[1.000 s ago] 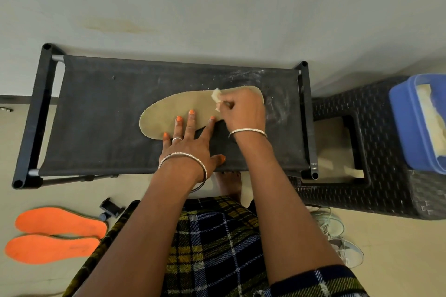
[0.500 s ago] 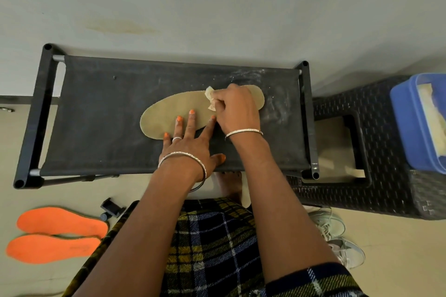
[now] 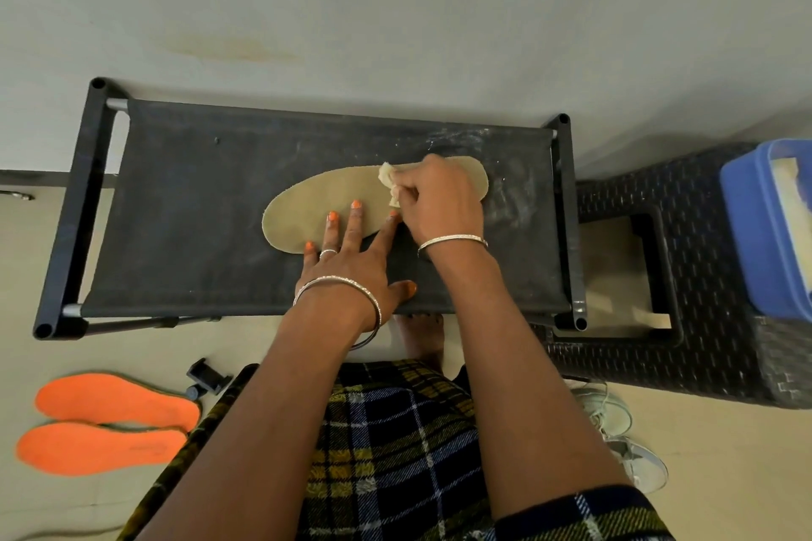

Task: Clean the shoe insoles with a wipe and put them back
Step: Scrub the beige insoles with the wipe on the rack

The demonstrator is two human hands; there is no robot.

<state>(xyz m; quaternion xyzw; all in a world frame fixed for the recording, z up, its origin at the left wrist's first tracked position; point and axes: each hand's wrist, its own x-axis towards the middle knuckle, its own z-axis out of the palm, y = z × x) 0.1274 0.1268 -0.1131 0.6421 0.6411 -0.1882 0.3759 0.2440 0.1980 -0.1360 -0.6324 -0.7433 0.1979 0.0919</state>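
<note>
Against the pale wall, a black fabric surface [image 3: 197,211] in a dark frame gives the person a flat place to scrub on, probably so the work need not be done on the floor; to its right stands a dark woven stool [image 3: 703,356] carrying a blue tub [image 3: 755,233] with something pale inside, perhaps spare wipes kept within reach, though that cannot be told; on the floor at the left lie two orange insoles [image 3: 114,402], side by side and well apart from the work, apparently set aside either done or waiting; a pair of pale shoes [image 3: 615,413] sits on the floor by the person's right side, near enough for refitting; the tan insole [image 3: 316,202] lies flat and lengthwise on the surface, toward its right half; the left grip [image 3: 351,259] is spread, straight fingers pressing the insole's near edge, seemingly to pin it against sliding under the strokes; the right grip [image 3: 444,202] is curled tight round the wipe [image 3: 389,180] and bears down on the insole's right part, the bunching likely making a firmer rubbing pad; the wipe shows only as a crumpled tuft by the knuckles.
</note>
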